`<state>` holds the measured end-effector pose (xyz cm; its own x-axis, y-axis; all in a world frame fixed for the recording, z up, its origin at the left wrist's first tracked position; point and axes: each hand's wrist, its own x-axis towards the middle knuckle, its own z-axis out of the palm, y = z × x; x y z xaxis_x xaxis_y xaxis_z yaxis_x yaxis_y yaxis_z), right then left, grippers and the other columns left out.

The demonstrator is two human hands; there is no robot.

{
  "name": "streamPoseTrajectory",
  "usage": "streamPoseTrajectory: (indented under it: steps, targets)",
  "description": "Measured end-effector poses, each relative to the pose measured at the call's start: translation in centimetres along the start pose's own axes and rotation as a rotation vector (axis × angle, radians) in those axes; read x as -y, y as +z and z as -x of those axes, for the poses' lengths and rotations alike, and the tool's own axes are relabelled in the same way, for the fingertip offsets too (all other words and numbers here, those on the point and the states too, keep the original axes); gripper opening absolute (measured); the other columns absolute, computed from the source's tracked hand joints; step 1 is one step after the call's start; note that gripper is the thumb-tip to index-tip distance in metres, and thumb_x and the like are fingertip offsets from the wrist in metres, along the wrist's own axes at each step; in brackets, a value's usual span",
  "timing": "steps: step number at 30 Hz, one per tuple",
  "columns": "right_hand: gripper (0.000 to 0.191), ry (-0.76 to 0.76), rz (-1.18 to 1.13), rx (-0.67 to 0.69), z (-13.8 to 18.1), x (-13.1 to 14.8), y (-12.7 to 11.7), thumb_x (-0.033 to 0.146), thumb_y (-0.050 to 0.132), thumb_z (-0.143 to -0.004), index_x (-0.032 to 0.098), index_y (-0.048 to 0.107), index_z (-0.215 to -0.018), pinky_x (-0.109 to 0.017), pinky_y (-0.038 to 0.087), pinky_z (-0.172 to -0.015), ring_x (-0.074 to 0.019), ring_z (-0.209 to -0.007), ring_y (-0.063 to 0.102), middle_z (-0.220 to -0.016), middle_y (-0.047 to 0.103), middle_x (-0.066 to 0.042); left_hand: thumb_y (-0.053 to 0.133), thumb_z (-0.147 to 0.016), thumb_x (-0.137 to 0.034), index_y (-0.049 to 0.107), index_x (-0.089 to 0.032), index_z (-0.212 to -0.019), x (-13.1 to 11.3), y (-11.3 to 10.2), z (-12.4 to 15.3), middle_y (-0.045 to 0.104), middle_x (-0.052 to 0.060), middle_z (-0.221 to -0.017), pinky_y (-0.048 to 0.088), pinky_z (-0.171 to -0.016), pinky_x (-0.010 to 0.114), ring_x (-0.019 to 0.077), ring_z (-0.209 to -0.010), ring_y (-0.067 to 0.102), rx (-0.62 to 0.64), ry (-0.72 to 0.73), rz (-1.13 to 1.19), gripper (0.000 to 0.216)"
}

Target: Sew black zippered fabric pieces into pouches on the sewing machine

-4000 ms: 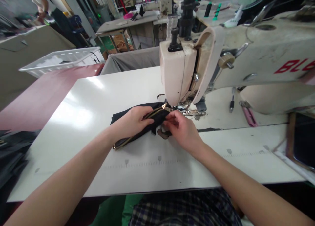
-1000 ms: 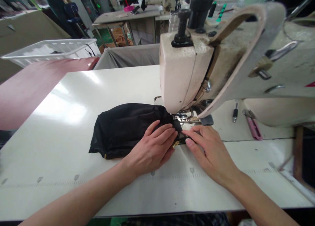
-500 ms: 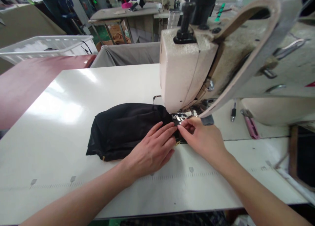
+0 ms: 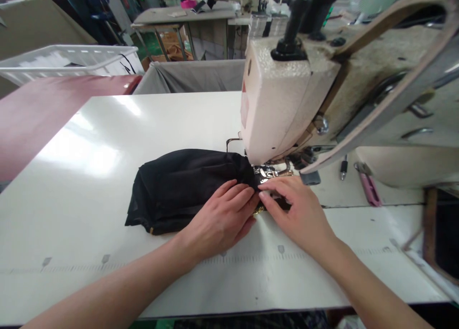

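Note:
A black fabric piece (image 4: 190,185), perhaps a pouch, lies folded on the white table, its right end at the presser foot (image 4: 267,173) of a sewing machine (image 4: 279,99). My left hand (image 4: 224,214) rests flat on the fabric's right part, fingers stretched toward the foot. Just in front of the foot, my right hand (image 4: 297,204) has thumb and index fingertip close together at the fabric's edge; the fabric between them is partly hidden. A small gold-coloured bit (image 4: 258,210), maybe zipper hardware, shows below the fingertips.
Right of the needle area lie a pen (image 4: 344,167) and pink-handled thread snips (image 4: 370,188). A ruler scale runs along the table's (image 4: 172,290) front. A white plastic basket (image 4: 89,71) and a grey cloth-lined bin (image 4: 197,75) stand behind.
The view has shifted slightly, so the machine appears farther right. My right thumb and index finger have parted a little from a tighter pinch. My left hand stays on the fabric.

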<state>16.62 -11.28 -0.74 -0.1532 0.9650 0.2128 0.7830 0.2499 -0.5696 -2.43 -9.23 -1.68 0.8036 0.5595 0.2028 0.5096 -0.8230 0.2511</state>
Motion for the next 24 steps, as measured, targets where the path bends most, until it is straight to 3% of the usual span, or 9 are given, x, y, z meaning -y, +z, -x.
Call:
streamPoseTrajectory:
  steps: [3, 8, 12, 17, 24]
  targets:
    - [0.025, -0.105, 0.029, 0.031, 1.0, -0.1, -0.1, 0.029, 0.05, -0.092, 0.017, 0.064, -0.11, -0.045, 0.044, -0.091, -0.0255, -0.103, 0.056, -0.11, 0.066, -0.009, 0.039, -0.096, -0.026, 0.053, -0.012, -0.124, -0.1, 0.1, 0.1, 0.059, 0.011, -0.122, 0.034, -0.113, 0.041, 0.0224, -0.12, 0.051, -0.009, 0.005, 0.005, 0.035]
    - [0.036, -0.162, 0.11, 0.107, 1.6, -0.5, -0.1, 0.028, 0.046, -0.095, 0.014, 0.056, -0.126, -0.046, 0.045, -0.093, -0.0259, -0.107, 0.054, -0.119, 0.061, -0.011, 0.041, -0.096, -0.026, 0.055, -0.011, -0.12, -0.1, 0.2, 0.1, 0.06, 0.01, -0.121, 0.032, -0.113, 0.041, 0.0217, -0.119, 0.051, -0.026, 0.008, 0.0, 0.032]
    - [0.034, -0.202, 0.163, 0.132, 1.4, -0.7, -0.1, 0.027, 0.044, -0.096, 0.013, 0.058, -0.124, -0.046, 0.045, -0.094, -0.0253, -0.106, 0.053, -0.119, 0.061, -0.012, 0.042, -0.095, -0.026, 0.055, -0.013, -0.118, -0.2, 0.0, 0.2, 0.059, 0.01, -0.122, 0.023, -0.118, 0.041, 0.0199, -0.124, 0.049, -0.056, -0.013, 0.002, 0.03]
    - [0.033, -0.277, 0.235, 0.157, 1.1, -1.0, -0.4, 0.028, 0.044, -0.096, 0.012, 0.058, -0.122, -0.047, 0.043, -0.099, -0.0265, -0.112, 0.052, -0.128, 0.058, -0.012, 0.042, -0.095, -0.027, 0.055, -0.014, -0.115, -0.4, -0.1, 0.3, 0.045, 0.01, -0.144, 0.012, -0.121, 0.048, 0.0227, -0.14, 0.03, -0.034, -0.048, -0.003, 0.027]
    - [0.03, -0.313, 0.296, 0.181, 0.7, -1.0, -0.8, 0.027, 0.047, -0.096, 0.014, 0.058, -0.121, -0.044, 0.042, -0.099, -0.0241, -0.111, 0.055, -0.129, 0.061, -0.007, 0.043, -0.092, -0.026, 0.052, -0.012, -0.117, -0.5, -0.2, -0.1, 0.046, 0.013, -0.142, 0.024, -0.118, 0.044, 0.0236, -0.137, 0.035, 0.008, -0.062, 0.04, 0.03]
